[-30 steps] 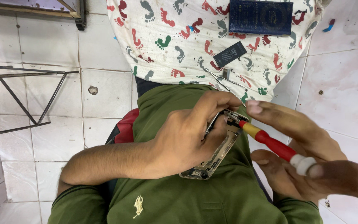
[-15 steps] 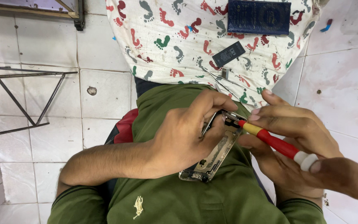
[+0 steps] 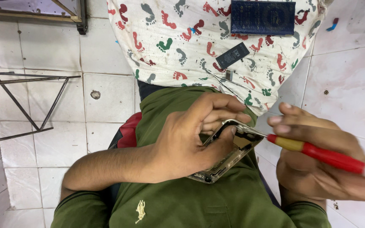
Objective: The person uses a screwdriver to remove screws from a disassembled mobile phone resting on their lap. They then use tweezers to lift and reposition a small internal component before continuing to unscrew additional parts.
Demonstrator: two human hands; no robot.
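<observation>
The left hand (image 3: pixel 182 143) stays clamped on the opened phone frame (image 3: pixel 229 154); the right hand (image 3: pixel 317 164), gripping the red screwdriver (image 3: pixel 326 157), has backed its tip toward the frame's edge.

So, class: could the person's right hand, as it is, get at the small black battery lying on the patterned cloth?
Probably not at once: the right hand is gripping the red screwdriver. Nothing covers the battery on the cloth.

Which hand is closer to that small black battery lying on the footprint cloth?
Left. The left hand, gripping the phone frame, sits just below the black battery. The right hand, holding the red screwdriver, is lower and farther right.
</observation>
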